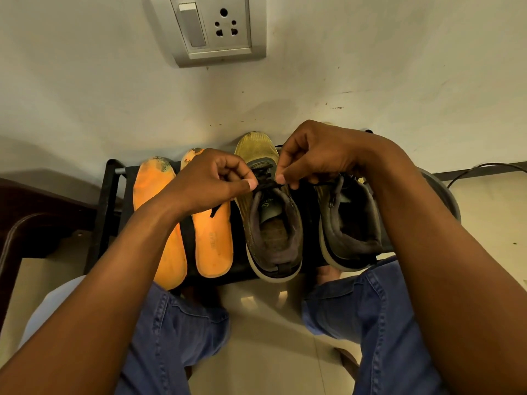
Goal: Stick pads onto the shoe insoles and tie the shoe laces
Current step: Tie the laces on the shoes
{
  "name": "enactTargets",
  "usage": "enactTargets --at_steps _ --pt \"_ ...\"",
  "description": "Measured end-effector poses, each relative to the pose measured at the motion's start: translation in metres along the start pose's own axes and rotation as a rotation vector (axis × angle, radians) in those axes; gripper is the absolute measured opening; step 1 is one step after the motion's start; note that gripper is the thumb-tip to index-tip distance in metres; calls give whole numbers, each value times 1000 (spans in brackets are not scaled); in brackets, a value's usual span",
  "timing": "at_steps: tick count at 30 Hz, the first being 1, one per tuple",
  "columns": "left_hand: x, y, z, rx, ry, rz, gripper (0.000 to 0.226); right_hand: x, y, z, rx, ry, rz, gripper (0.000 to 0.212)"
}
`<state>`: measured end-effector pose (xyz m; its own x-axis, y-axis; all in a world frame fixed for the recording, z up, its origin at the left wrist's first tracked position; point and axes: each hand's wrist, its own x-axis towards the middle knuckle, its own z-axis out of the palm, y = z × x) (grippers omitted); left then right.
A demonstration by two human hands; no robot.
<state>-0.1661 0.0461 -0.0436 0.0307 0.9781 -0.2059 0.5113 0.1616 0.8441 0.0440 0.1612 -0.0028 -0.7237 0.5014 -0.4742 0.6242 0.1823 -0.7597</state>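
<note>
Two orange insoles (212, 240) lie side by side on the left of a low black rack (109, 195). To their right stand two yellow-and-grey shoes, the left shoe (271, 223) and the right shoe (349, 223). My left hand (211, 181) and my right hand (316, 155) hover over the left shoe's tongue. Each hand pinches a black lace (268, 185) between thumb and forefinger, and the lace runs taut between them. A loose lace end hangs below my left hand over an insole. No pads are visible.
A white wall with a switch and socket plate (211, 29) rises behind the rack. My knees in blue jeans (368, 309) sit in front over a tiled floor. A dark furniture piece (25, 220) stands at left; a cable (482, 169) runs at right.
</note>
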Motion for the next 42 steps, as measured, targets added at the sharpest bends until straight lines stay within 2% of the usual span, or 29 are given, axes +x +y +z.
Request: enactTargets --at_steps 10,13,16,22,27,28,32,33,36,39,42 --pt "-3 -4 -6 10 18 32 10 1 3 -2 -18 -15 -16 17" --pt "0 -6 -6 19 -17 24 9 2 5 -1 -27 -24 -13 17" --pt "1 -7 -5 39 -67 22 18 1 8 -3 -28 -22 1 15" --pt "-1 -11 -2 189 -136 -26 25 3 9 -4 -45 -50 30 8" --pt "-2 -6 -3 185 -135 -90 23 5 10 -3 -58 -61 43 8" --pt "-2 -5 -3 165 -127 -107 25 5 10 -3 -55 -59 45 8" --pt "-1 -1 -5 -26 -41 -127 65 3 5 -1 -46 -43 47 24" --pt "-1 1 -4 -69 -10 -129 63 2 3 -1 -55 -36 38 30" --pt "1 6 -2 -213 100 -154 40 1 -1 0 -83 -12 10 38" --pt "-1 15 -1 -462 121 -213 28 1 -2 0 1 27 -35 45" --pt "-3 18 -2 -714 133 -259 24 -1 -7 0 176 79 -134 32"
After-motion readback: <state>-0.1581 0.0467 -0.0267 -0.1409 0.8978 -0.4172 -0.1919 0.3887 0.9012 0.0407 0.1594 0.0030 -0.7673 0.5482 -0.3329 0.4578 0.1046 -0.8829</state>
